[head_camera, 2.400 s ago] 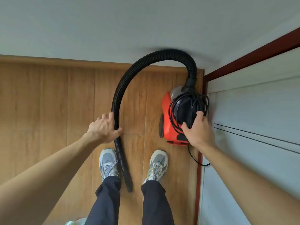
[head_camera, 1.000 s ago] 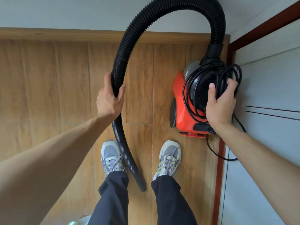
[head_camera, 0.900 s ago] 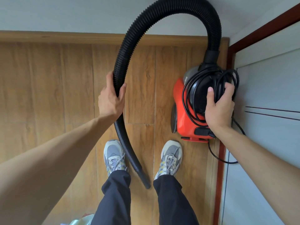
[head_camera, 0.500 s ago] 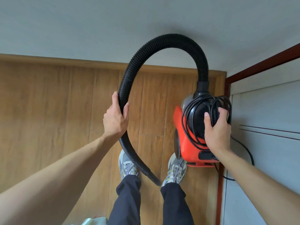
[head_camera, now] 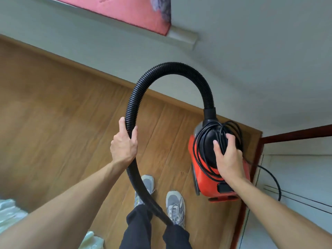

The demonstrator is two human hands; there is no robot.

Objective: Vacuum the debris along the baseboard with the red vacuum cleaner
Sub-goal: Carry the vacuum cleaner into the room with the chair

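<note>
Wood-plank floor (head_camera: 62, 123) meeting pale wall at wooden baseboard (head_camera: 107, 73). Left hand (head_camera: 124, 146) clenched round ribbed black hose (head_camera: 136, 97); right hand (head_camera: 229, 159) gripping red vacuum cleaner (head_camera: 204, 178) through coiled black cord (head_camera: 197, 146). Dangling hose end near grey sneakers (head_camera: 175, 203): likely trip hazard.

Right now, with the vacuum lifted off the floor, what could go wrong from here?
1. The loosely coiled black cord on the red vacuum cleaner has a loop trailing behind the right hand; it could snag or slip off.
2. The hose end hangs between the person's shoes, held mid-length by the left hand; it could trip a step.
</note>
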